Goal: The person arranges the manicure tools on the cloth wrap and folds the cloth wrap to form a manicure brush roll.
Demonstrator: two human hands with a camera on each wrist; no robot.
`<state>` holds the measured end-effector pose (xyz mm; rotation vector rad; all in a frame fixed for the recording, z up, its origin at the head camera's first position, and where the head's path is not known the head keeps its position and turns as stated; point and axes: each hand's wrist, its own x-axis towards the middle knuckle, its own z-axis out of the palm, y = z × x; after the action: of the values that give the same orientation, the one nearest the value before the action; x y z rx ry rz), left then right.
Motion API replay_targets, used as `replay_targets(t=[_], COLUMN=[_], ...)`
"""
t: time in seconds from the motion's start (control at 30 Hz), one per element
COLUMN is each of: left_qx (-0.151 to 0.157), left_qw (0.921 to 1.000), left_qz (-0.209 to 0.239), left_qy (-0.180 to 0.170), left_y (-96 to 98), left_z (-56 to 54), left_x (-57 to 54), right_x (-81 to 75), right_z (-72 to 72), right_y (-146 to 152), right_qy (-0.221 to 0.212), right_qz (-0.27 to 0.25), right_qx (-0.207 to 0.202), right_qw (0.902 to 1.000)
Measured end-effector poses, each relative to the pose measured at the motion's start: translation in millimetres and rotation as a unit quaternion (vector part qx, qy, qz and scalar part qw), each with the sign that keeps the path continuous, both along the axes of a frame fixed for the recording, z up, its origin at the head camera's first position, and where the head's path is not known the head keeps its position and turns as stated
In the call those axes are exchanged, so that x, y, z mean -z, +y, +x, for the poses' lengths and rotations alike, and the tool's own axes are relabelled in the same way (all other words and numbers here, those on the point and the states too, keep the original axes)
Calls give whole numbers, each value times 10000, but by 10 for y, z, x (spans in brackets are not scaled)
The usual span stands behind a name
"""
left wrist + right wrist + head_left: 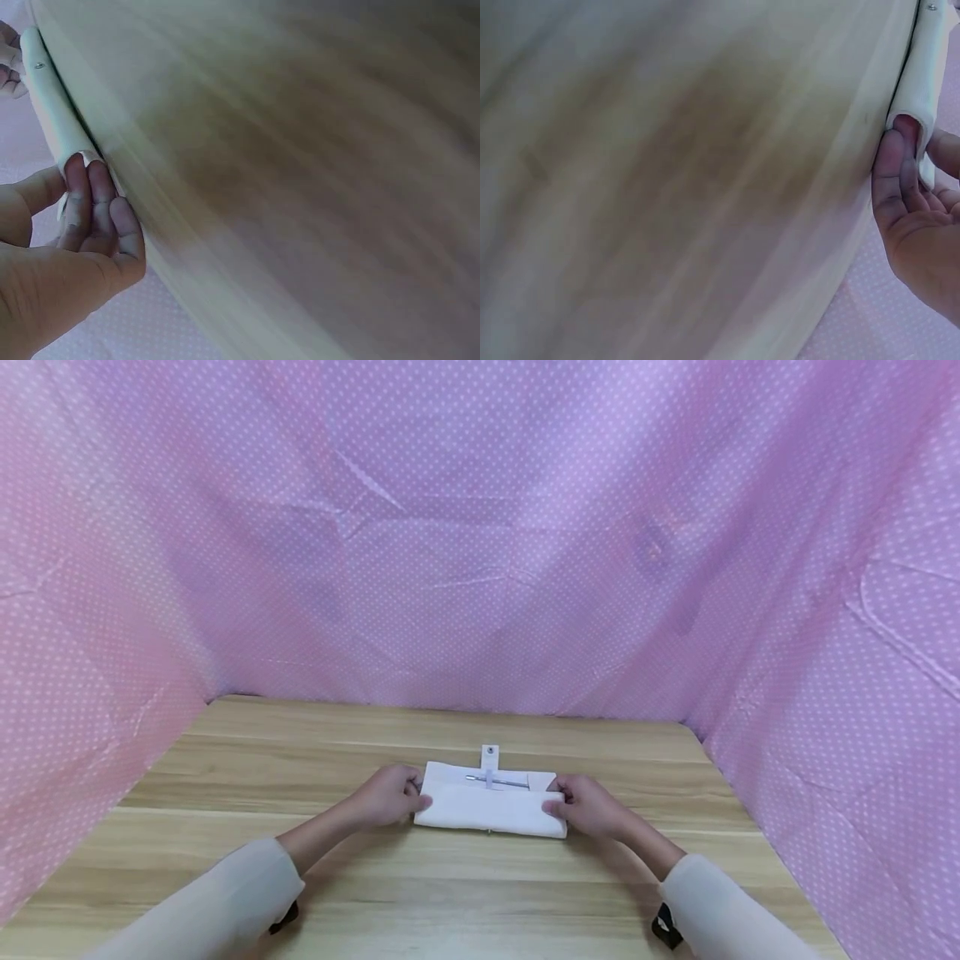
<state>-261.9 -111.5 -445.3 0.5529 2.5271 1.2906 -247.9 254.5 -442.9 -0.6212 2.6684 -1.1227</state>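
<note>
A white folding case (480,811) lies across the wooden table, its front part folded over toward the back. My left hand (388,795) pinches the case's left end, thumb on top and fingertips tucked into the fold. At the other end, my right hand (588,804) grips it the same way; the right wrist view shows fingers inside the rolled edge of the case (921,86). Above the fold, a thin metal tool (510,783) shows in the case under a small strap. A tab (490,752) with a snap sticks out at the back. The left wrist view shows a metal snap (40,66) on the folded edge.
The wood-grain table (465,893) reaches back to a pink polka-dot cloth (480,593) that hangs behind and along both sides. Dark bands (666,927) show under the light sleeves (723,902).
</note>
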Motion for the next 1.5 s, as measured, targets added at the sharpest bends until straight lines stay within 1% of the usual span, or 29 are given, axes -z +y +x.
replay_targets(t=[0.07,0.2,0.3,0.43,0.5,0.6,0.67,0.7,0.73,0.8,0.83,0.87,0.9,0.93,1.0,1.03,1.07,1.1,1.13,1.17,1.23,1.27,1.3,1.37,1.43,1.5], left_qx=[-85,-207,-259,-351,-453,-569,-578,-534,-447,-110,150,478,815,1173,1783,2021,2188,2288,2349,2369,2377,2373,2375,2390,2420,2438], left_qw=[9999,9994,9984,9953,9943,9942,9948,9951,9950,9930,9892,9827,9718,9579,9287,9153,9065,9008,8988,9000,9049,9069,9094,9136,9156,9168], left_qz=[-78,-255,-434,-742,-834,-848,-788,-767,-779,-820,-878,-947,-1062,-1185,-1361,-1444,-1527,-1611,-1672,-1713,-1731,-1745,-1753,-1756,-1792,-1857], left_qy=[-4,65,270,515,478,348,285,336,442,841,1168,1519,1940,2336,2953,3171,3272,3321,3303,3234,3077,3012,2929,2783,2665,2559], left_y=[15,39,52,63,67,65,67,68,69,82,92,105,120,135,165,175,184,188,192,195,197,199,198,194,188,179], left_z=[5,4,-4,-29,-41,-48,-46,-44,-42,-40,-35,-34,-36,-39,-38,-34,-30,-22,-11,3,20,26,31,30,23,21], left_x=[-19,-34,-25,1,10,16,9,7,2,-3,-10,-14,-19,-21,-29,-34,-36,-39,-41,-46,-48,-47,-48,-46,-41,-37], right_x=[-1,-7,-16,-32,-38,-45,-48,-50,-54,-58,-61,-66,-69,-70,-74,-74,-70,-63,-56,-48,-32,-29,-30,-45,-69,-97], right_z=[-4,-8,-6,-1,-4,-12,-16,-19,-21,-29,-32,-36,-37,-37,-30,-23,-19,-15,-10,-7,0,5,15,44,81,121], right_y=[-13,-52,-91,-144,-161,-172,-171,-172,-173,-176,-179,-184,-189,-194,-205,-211,-214,-218,-221,-222,-217,-212,-206,-188,-171,-156], right_qy=[-106,-44,55,84,76,35,42,52,77,191,271,369,478,623,927,1118,1359,1621,1885,2186,2706,2890,2974,2888,2574,2316], right_qz=[-28,96,271,441,518,654,695,715,721,729,709,704,699,698,690,681,692,721,759,813,936,1008,1094,1285,1526,1844], right_qx=[39,179,415,731,883,1129,1211,1245,1249,1200,1157,1103,1033,931,663,490,256,5,-245,-522,-991,-1175,-1285,-1403,-1390,-1356], right_qw=[9999,9998,9988,9963,9947,9914,9902,9896,9895,9899,9904,9907,9910,9913,9911,9902,9880,9841,9788,9710,9530,9447,9397,9383,9440,9455])
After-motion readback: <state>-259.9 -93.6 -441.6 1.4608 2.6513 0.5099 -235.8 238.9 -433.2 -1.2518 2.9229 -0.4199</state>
